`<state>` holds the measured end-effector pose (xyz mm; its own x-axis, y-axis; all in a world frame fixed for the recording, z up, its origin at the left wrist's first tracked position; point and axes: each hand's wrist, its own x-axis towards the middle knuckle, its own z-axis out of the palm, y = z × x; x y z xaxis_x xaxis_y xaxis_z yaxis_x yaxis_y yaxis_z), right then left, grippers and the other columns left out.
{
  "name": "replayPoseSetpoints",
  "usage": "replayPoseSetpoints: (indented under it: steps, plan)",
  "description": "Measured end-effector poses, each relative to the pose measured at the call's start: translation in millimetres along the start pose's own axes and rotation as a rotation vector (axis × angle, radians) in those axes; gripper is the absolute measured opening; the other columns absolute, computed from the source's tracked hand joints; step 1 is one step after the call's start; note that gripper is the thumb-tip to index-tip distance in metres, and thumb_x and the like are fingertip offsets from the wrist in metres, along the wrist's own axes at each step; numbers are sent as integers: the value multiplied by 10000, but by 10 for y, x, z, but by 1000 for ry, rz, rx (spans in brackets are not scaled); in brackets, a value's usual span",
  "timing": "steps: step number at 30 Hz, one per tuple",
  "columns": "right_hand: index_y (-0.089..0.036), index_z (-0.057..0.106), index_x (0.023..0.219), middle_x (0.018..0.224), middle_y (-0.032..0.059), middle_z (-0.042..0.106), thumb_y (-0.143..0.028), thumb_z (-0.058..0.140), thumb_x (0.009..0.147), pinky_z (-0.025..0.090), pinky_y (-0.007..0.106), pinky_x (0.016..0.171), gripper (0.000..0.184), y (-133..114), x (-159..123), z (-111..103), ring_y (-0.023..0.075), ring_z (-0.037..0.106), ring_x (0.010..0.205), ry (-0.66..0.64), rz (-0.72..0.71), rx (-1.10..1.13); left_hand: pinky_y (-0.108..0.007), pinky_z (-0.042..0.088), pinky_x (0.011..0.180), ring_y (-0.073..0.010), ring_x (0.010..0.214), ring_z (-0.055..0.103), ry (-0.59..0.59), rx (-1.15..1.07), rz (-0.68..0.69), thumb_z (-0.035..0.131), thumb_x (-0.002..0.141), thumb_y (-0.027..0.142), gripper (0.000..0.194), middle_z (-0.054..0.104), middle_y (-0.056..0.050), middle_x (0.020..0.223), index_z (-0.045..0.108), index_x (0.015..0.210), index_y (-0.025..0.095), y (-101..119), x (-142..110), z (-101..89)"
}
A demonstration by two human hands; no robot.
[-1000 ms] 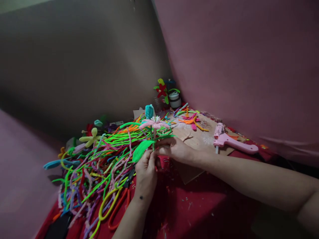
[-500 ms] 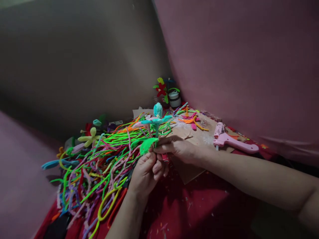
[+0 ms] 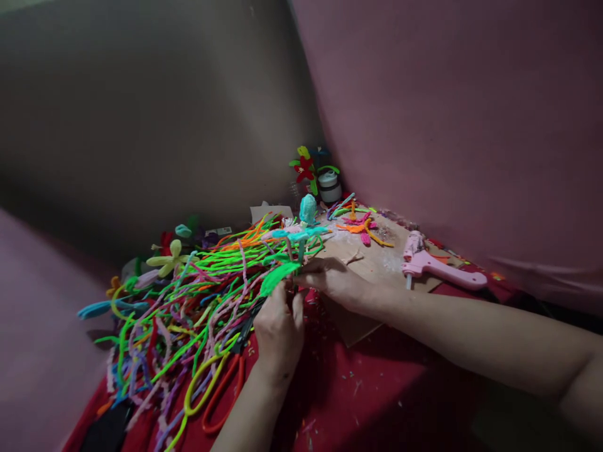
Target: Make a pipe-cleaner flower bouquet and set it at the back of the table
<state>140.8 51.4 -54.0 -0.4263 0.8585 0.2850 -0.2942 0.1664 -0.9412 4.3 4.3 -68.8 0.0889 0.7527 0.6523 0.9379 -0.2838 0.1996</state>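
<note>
A pipe-cleaner flower [image 3: 301,233] with turquoise and pale pink petals stands upright between my hands, a turquoise bud [image 3: 308,209] above it. Its green leaf [image 3: 279,278] slants down to the left, just over my left hand. My left hand [image 3: 281,320] pinches the lower stem from below, fingers closed. From the right, my right hand [image 3: 336,282] closes its fingertips on the stem beside the leaf. The fingers hide the stem's lower end.
Loose pipe cleaners [image 3: 188,326] in many colours heap up on the left. A pink glue gun [image 3: 438,267] lies on the right by a board [image 3: 391,251]. Behind stand a red flower [image 3: 304,169] and a white jar [image 3: 330,187]. Red cloth [image 3: 358,389] covers the front.
My left hand has turned, its back now showing more, and the leaf has swung to a steeper slant. The flower has twisted slightly, its bud moving right. My right hand stays at the stem.
</note>
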Motion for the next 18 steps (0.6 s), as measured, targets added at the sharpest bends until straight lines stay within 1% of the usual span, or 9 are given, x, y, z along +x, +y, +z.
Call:
replayPoseSetpoints:
  steps: [3,5,6,9,11,13,15,18]
  plan:
    - [-124,703,674,649,13,625,-371,643,696,415,255,656,256,67,0,-4,141,534,671,32,23,-79,-261,379,562,-192,605,607,13,175,107,478,849,248,120,639,-46,656,564,870,167,16,1,-13]
    - [-120,699,654,621,11,612,-352,654,686,408,247,630,239,110,0,-7,137,523,648,70,52,-157,-260,352,527,-183,553,586,15,223,133,434,864,220,131,615,-36,603,545,809,177,28,7,-25]
    - [-119,700,660,616,11,609,-347,658,681,406,243,619,233,124,0,-5,136,519,642,76,60,-173,-257,339,508,-177,526,573,13,218,124,419,868,208,139,603,-30,581,535,797,180,33,10,-32]
    - [-120,714,739,650,11,616,-342,671,663,405,230,599,238,118,-3,16,133,515,645,30,40,-136,-239,325,477,-151,467,547,-32,87,33,413,858,185,111,574,0,538,511,806,186,40,20,-52]
    - [-126,718,779,666,7,617,-327,680,654,402,222,596,239,81,-5,33,129,513,652,1,17,-149,-233,326,471,-144,452,540,-44,-6,-39,413,833,153,102,560,12,525,505,809,190,45,25,-67]
    - [-136,718,774,678,-1,620,-299,671,663,409,226,626,203,37,-5,43,133,524,685,-5,-12,-178,-236,336,484,-146,466,546,-43,-72,-89,404,814,135,117,567,7,541,501,791,196,55,29,-85]
    - [-144,710,743,682,-6,628,-265,649,675,420,243,670,152,0,-2,43,142,539,718,0,-27,-173,-243,352,509,-147,488,548,-49,-130,-123,399,817,155,118,576,-3,567,495,766,200,71,30,-107]
    - [-133,680,708,662,-5,626,-241,635,673,431,272,695,122,-40,-1,27,142,543,705,-58,13,-55,-254,366,531,-145,498,524,-79,-212,-172,402,829,206,138,556,-4,569,479,715,203,104,32,-148]
